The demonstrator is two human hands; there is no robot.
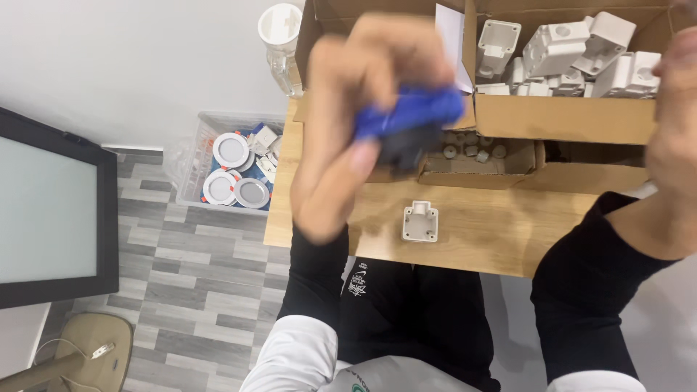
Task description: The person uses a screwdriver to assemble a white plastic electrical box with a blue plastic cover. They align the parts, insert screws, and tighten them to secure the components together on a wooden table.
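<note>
1. The worktop is light wood and carries the boxes and one loose part; the person sits at its near edge, dark sleeves reaching over it.
2. A large cardboard box stands at the far side of the worktop, filled with white plastic housings piled loosely.
3. A smaller, shallow cardboard box sits just in front of it and holds small grey caps.
4. On the floor to the left of the worktop, a clear plastic bin holds round white lamps.
5. The left hand is raised above the worktop, blurred by motion; its grip is pressed around a blue-and-black tool, which hangs in the air over the shallow box.
6. The right hand is at the right edge of the view, near the big box, mostly cut off and blurred; I cannot tell whether its grip is spread or pressed together.
7. A single white housing lies alone on the worktop, below the tool and apart from both hands.
</note>
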